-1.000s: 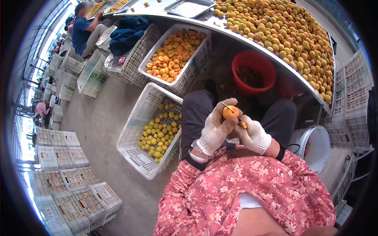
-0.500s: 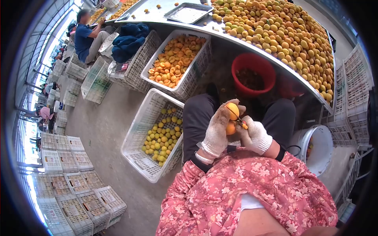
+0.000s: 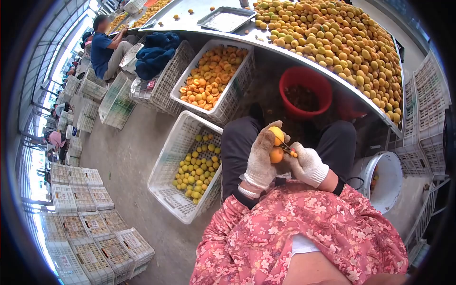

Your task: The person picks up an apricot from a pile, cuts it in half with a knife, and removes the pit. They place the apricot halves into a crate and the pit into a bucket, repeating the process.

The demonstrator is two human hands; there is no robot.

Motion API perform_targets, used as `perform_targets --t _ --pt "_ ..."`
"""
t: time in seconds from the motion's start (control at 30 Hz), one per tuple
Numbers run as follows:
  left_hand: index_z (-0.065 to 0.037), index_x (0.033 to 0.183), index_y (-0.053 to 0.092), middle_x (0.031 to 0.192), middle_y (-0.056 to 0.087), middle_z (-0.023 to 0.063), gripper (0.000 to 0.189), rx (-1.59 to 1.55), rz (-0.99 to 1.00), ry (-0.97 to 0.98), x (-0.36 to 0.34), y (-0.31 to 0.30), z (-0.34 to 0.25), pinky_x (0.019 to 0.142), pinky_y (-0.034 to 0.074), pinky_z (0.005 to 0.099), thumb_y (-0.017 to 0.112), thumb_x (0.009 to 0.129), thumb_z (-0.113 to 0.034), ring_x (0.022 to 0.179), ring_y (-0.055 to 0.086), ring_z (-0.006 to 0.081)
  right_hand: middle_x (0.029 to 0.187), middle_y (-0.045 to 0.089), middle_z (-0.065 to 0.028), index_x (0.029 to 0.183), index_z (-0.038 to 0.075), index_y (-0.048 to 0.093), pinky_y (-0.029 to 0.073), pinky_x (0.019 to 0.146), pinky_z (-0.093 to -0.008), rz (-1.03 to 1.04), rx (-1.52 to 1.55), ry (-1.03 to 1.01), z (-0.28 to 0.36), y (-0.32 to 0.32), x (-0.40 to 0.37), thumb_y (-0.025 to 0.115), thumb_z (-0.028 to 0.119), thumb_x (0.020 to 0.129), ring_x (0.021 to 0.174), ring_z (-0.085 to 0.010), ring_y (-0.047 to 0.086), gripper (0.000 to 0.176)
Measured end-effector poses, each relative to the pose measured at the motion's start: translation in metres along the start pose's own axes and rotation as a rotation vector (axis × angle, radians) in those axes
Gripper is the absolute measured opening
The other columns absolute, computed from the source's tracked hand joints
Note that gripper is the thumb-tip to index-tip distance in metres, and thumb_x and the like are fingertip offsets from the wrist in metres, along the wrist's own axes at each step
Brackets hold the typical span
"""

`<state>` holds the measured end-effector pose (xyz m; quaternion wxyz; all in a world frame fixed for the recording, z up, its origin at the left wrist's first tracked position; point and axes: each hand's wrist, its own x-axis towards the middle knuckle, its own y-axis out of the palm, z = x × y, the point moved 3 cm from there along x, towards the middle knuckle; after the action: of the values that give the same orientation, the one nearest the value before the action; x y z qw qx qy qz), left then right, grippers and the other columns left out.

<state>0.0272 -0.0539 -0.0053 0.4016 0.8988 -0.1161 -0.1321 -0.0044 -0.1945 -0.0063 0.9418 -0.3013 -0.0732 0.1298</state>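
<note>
Above my lap, my left hand (image 3: 261,159) wears a pale knitted glove and has its fingers wrapped round two orange-yellow apricots, an upper apricot (image 3: 276,136) and a lower apricot (image 3: 276,155). My gloved right hand (image 3: 306,165) is closed on a small knife (image 3: 286,148) with a reddish-yellow part near its handle. The dark blade reaches to the upper apricot. How deep it goes is hidden. A white crate (image 3: 164,185) with whole yellow-green apricots stands left of my knees.
A metal table (image 3: 294,49) bears a large heap of apricots (image 3: 342,42) and a tray (image 3: 227,20). Below it are a red bucket (image 3: 305,114) and a crate of halved apricots (image 3: 213,110). A white bucket (image 3: 392,175) stands right. Stacked crates (image 3: 95,228) and a seated person (image 3: 102,50) are left.
Both hands stay together over my lap. The upper apricot and the knife have shifted slightly left and turned, with the blade now lying lower across the apricot.
</note>
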Motion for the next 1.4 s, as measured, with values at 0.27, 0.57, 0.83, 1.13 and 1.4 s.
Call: perform_targets --t 0.27,0.57,0.83,1.13,1.4 --pt "-0.002 0.128 0.051 0.095 0.065 0.0097 0.061 0.036 0.003 -0.016 0.0 -0.007 0.005 0.083 0.054 0.0314 0.048 0.097 -0.055 0.089 0.064 0.02 0.079 0.062 -0.0184 0.108 0.002 0.053 0.05 0.061 -0.0392 -0.041 -0.085 -0.024 -0.012 0.011 0.001 0.057 0.009 0.091 0.073 -0.0384 0.064 0.019" --pt "-0.003 0.126 0.053 0.109 0.063 0.0101 0.059 -0.169 0.014 -0.221 -0.003 -0.007 0.004 0.092 0.051 0.0329 0.052 0.095 -0.054 0.102 0.061 0.0195 0.082 0.065 -0.0203 0.125 0.001 0.05 0.052 0.064 -0.04 -0.103 0.139 -0.142 -0.005 0.006 0.007 0.059 0.02 0.093 0.074 -0.039 0.066 0.038" --pt "-0.005 0.128 0.052 0.106 0.064 0.0099 0.052 0.09 0.014 0.023 0.001 -0.01 -0.003 0.088 0.052 0.0315 0.05 0.099 -0.048 0.096 0.062 0.0196 0.082 0.065 -0.0156 0.109 0.002 0.053 0.052 0.066 -0.034 0.061 -0.144 0.018 -0.008 0.004 0.01 0.055 0.01 0.093 0.076 -0.0316 0.068 0.019" --pt "-0.004 0.129 0.051 0.108 0.064 0.0121 0.035 -0.001 0.016 -0.085 -0.003 -0.011 -0.005 0.091 0.051 0.0312 0.052 0.1 -0.022 0.1 0.062 0.0197 0.084 0.067 -0.0198 0.127 0.002 0.05 0.054 0.066 -0.0404 0.076 0.112 0.025 -0.007 -0.001 0.016 0.062 0.027 0.092 0.076 -0.0376 0.067 0.045" --pt "-0.002 0.136 0.045 0.124 0.058 0.0116 0.048 0.131 0.09 0.007 -0.012 -0.007 -0.012 0.099 0.045 0.0298 0.054 0.088 -0.003 0.112 0.057 0.0182 0.09 0.067 -0.0192 0.139 0.01 0.04 0.055 0.065 -0.0431 -0.006 -0.29 -0.08 0.025 -0.023 0.016 0.068 0.03 0.085 0.074 -0.0375 0.067 0.064"
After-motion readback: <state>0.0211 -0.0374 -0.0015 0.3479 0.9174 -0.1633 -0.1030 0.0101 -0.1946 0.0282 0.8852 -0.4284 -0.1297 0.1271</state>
